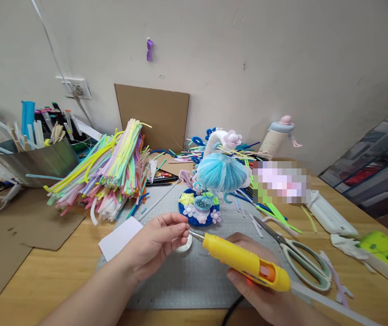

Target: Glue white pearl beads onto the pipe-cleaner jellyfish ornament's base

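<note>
Glue gun point(241, 258) is near center, above the gray mat point(180, 294), nozzle pointing left. Your right hand point(265, 296) is wrapped around it. Your left hand point(160, 237) has its fingertips pinched together right at the nozzle; can't tell if anything small is between them, or if glue is out. White disc point(184, 245) shows just behind those fingers.

Fuzzy ornament point(221, 173) stands just beyond on the mat. Progress: looks mostly built. Light-blue shade is up, and the dark-blue base carries a yellow star and pale flowers. What's left, can't tell; nothing shows a part being joined to it.

Scissors point(304, 262) lie right, white card point(121, 236) left. Stem bundle point(112, 174) is far left on the table point(70, 267).
</note>
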`<control>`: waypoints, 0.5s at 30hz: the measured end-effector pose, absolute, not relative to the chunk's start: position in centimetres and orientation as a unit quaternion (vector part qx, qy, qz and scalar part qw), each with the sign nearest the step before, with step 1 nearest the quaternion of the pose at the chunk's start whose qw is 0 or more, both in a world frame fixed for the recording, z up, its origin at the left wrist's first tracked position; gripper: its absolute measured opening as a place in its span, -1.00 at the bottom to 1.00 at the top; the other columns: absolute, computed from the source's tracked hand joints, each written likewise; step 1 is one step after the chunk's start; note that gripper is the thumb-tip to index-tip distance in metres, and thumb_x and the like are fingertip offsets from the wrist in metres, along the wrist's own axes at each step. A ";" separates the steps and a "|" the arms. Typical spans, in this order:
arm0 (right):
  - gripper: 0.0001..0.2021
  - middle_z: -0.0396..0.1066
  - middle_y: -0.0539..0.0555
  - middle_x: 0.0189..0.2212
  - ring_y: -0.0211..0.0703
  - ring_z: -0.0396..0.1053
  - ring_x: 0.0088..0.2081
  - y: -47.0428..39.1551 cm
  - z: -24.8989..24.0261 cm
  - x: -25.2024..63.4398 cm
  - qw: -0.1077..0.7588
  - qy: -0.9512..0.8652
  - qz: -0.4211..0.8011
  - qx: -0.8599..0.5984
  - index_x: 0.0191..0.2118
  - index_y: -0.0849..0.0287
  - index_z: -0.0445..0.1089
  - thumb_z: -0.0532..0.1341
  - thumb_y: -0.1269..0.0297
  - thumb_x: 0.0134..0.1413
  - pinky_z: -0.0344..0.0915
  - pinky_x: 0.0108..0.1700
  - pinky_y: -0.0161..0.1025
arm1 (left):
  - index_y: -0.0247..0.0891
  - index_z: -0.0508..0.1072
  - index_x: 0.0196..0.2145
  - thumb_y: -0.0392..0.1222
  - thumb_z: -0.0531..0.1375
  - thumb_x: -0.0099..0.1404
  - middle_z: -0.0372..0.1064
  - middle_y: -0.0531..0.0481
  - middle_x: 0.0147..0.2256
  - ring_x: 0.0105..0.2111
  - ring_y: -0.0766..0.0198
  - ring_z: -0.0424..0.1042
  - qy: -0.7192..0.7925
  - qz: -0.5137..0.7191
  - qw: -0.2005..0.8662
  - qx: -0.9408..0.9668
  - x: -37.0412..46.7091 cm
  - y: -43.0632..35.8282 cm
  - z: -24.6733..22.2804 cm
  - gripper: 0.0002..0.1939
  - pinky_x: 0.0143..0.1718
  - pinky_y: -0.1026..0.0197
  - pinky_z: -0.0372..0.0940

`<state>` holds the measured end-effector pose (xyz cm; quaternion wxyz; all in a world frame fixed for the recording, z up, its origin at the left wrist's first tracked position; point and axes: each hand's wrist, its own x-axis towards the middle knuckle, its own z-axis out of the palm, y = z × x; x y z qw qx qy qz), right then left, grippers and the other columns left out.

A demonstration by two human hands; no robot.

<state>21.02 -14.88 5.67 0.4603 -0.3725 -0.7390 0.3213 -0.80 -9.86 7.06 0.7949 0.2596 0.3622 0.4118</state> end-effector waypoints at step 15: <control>-0.95 0.41 0.01 -0.44 -0.11 0.42 -0.44 -14.9 6.0 20.8 0.473 -0.751 0.279 -0.367 -0.33 -0.01 0.36 0.17 0.25 0.03 0.34 -0.43 -0.23 | -0.30 0.49 -0.44 -0.32 0.37 0.04 0.37 0.05 -0.49 -0.51 0.48 0.36 0.241 0.401 0.830 0.303 -1.0 -10.6 7.3 -0.88 -0.43 0.45 0.29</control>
